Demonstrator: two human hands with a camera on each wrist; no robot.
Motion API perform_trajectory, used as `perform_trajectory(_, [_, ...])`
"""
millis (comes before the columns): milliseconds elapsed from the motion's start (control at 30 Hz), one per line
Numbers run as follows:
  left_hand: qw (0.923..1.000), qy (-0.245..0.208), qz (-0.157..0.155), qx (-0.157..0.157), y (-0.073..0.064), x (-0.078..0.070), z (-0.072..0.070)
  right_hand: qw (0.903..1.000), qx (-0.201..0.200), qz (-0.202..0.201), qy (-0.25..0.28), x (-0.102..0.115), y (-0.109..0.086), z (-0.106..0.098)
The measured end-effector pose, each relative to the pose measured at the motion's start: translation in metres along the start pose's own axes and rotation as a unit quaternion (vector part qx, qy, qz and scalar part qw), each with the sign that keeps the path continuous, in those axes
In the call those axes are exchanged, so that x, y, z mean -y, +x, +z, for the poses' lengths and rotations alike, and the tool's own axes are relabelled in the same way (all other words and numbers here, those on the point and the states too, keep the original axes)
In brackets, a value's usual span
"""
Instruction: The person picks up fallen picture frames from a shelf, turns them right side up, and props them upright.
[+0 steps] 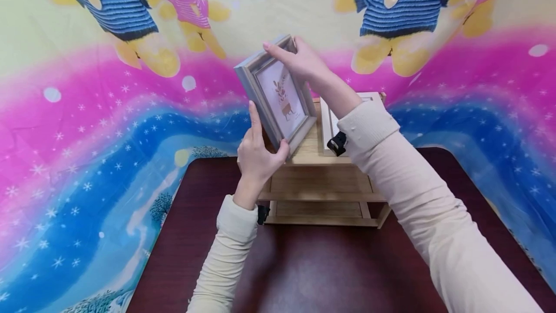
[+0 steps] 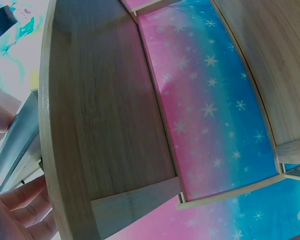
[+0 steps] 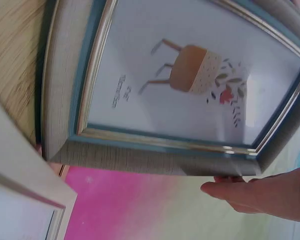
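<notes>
A grey picture frame [image 1: 284, 95] with a print of a potted plant is tilted above the left part of a wooden shelf's top [image 1: 314, 151]. My left hand [image 1: 258, 151] grips its lower left side, thumb at the front edge. At the upper right corner, my right hand [image 1: 306, 62] holds the frame with the thumb over the top. The right wrist view gives the print [image 3: 189, 75] close up, with the right hand [image 3: 264, 195] at the frame's edge. In the left wrist view, the left hand's fingers [image 2: 30, 212] curl near the frame's side.
A second, white picture frame [image 1: 326, 124] lies on the shelf's right part, partly hidden by the right forearm. Lower tiers [image 1: 321, 182] of the shelf sit under the top. The shelf stands on a dark red table [image 1: 312, 264] before a backdrop [image 1: 208, 81] printed with bears.
</notes>
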State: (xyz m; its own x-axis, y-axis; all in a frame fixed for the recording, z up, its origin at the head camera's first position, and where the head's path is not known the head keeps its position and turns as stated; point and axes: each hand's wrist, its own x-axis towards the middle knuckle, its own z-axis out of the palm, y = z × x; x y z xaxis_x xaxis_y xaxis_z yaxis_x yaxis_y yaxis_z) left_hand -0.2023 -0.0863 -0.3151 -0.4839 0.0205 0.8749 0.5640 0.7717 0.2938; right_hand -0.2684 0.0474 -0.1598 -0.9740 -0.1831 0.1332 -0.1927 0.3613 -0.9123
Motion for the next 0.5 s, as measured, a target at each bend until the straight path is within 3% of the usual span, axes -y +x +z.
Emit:
perform_trajectory(167, [0.9999,-0.007,0.001,0.011,0.002,-0.002,-0.003,0.9999,-0.002,-0.014,0.008,-0.009,0.005,-0.013])
perform_trajectory(333, [0.9999,-0.010,0.003,0.010,0.001,-0.005,-0.004,0.9979,0.011,-0.037,0.052,-0.020,0.007,-0.024])
perform_trajectory(500, [0.9998,-0.016,0.014,0.007,0.001,-0.005,-0.003,0.9945,0.018,-0.016,0.102,-0.027,0.008,-0.031])
